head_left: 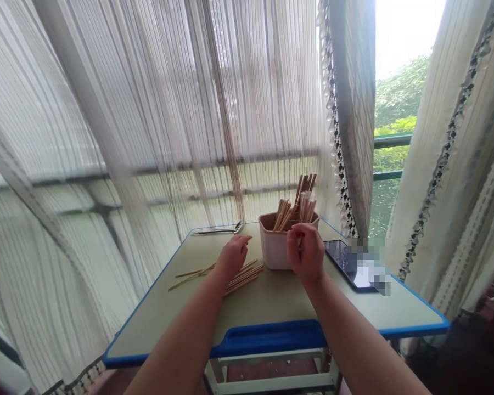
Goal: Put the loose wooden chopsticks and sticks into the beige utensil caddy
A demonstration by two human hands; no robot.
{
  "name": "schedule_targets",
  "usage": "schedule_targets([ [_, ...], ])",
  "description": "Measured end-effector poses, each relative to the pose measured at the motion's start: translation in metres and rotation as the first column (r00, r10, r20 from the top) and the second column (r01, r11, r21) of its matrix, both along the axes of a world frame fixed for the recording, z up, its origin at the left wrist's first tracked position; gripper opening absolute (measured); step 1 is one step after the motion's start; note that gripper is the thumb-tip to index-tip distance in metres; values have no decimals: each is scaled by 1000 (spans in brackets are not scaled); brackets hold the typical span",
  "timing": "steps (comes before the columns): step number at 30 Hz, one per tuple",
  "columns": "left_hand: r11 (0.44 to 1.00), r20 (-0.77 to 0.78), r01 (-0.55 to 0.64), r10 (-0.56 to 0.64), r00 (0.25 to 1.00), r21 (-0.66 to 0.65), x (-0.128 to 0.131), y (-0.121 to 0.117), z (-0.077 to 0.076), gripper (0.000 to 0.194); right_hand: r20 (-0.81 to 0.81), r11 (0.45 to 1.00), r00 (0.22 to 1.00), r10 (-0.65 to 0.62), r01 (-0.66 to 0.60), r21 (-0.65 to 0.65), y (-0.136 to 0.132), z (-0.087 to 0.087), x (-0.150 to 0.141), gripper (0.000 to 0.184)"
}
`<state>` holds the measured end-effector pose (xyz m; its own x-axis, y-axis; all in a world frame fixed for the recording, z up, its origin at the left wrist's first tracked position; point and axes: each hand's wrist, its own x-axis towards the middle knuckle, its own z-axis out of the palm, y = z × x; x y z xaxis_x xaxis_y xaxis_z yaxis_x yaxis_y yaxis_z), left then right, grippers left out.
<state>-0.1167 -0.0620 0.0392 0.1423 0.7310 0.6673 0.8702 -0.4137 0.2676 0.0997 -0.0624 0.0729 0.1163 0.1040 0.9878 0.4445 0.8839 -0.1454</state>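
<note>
My left hand [233, 255] is over the table, its fingers loosely bent, one stretched toward the right; nothing shows in it. Below and around it lie loose wooden chopsticks [247, 277], some in a bundle, partly hidden by my forearm. Just right of them stands a pale utensil holder [275, 249] with a brown inside. Several upright bundles of chopsticks [283, 214] stick out of its compartments, one with a clear wrap near the top. My right hand [307, 252] is closed in front of the holder's right side; whatever its fingers hold, if anything, is hidden.
A metal slotted spoon [236, 226] and another thin metal utensil lie along the far left edge. To the right is a dark tablet [349, 266], partly blurred out. The table [280, 302] has a blue rim and front tray. Curtains [168, 109] hang behind it.
</note>
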Motion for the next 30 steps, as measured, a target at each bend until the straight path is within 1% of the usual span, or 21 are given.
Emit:
schedule_targets([
  [2,1000,-23,-8,8,1000,-12,0,-1,1,35,19,1000,1000,3,-3,-2,0,0,0,18],
  [7,994,-25,-102,102,994,29,2,-4,4,37,37,999,999,-17,18,-41,0,-2,-2,17],
  [11,993,-37,-107,109,993,52,1,-2,4,38,50,996,999,0,5,-87,0,-4,-3,18],
  [15,985,-14,-151,152,988,81,-4,0,3,36,39,993,999,24,-19,-112,1,-5,-4,21],
  [19,990,43,-125,122,992,66,-1,-5,6,39,20,989,999,45,-42,-139,3,-7,-5,30],
  [21,991,63,-116,111,992,74,3,-10,9,38,76,986,996,42,-29,-162,3,-6,-5,24],
  [23,990,92,-123,117,989,63,7,-13,11,37,174,981,984,46,-12,-192,2,-5,-5,12],
  [25,991,121,-123,118,986,42,10,-15,13,33,265,975,963,56,5,-222,0,-3,-6,6],
  [27,994,134,-99,93,987,39,10,-15,13,26,311,971,949,52,25,-238,-1,-2,-7,8],
  [30,998,130,-39,32,991,50,9,-14,12,22,308,971,950,42,33,-235,-1,-2,-8,13],
])
